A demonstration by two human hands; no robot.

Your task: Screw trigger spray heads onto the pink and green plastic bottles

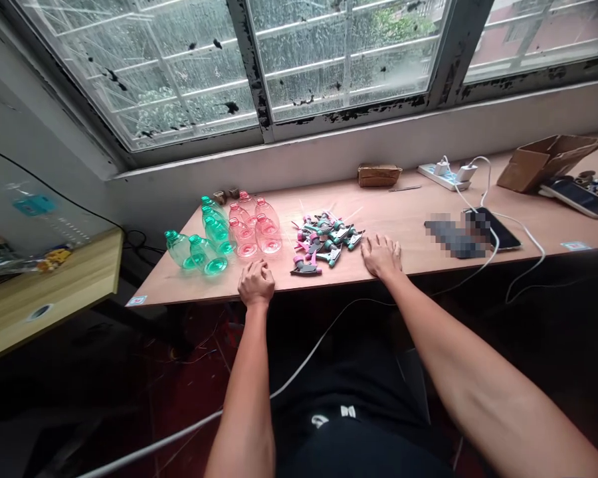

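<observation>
My left hand (256,284) rests on the table's front edge with its fingers curled in and nothing visible in it, just in front of the bottles. Flat on the tabletop lies my right hand (381,256), fingers spread, right of a heap of trigger spray heads (326,239). The spray heads are pink, green and grey, with thin dip tubes sticking out. Behind and left of my left hand stand several clear pink bottles (269,234) without tops. Several clear green bottles (216,229) are grouped farther left, upright and also topless.
A small cardboard box (379,175) sits near the wall. Farther right are a power strip (441,175) with white cables, a phone (498,229) and an open cardboard box (538,162). A white cable crosses below the table edge. Another table (80,279) stands left.
</observation>
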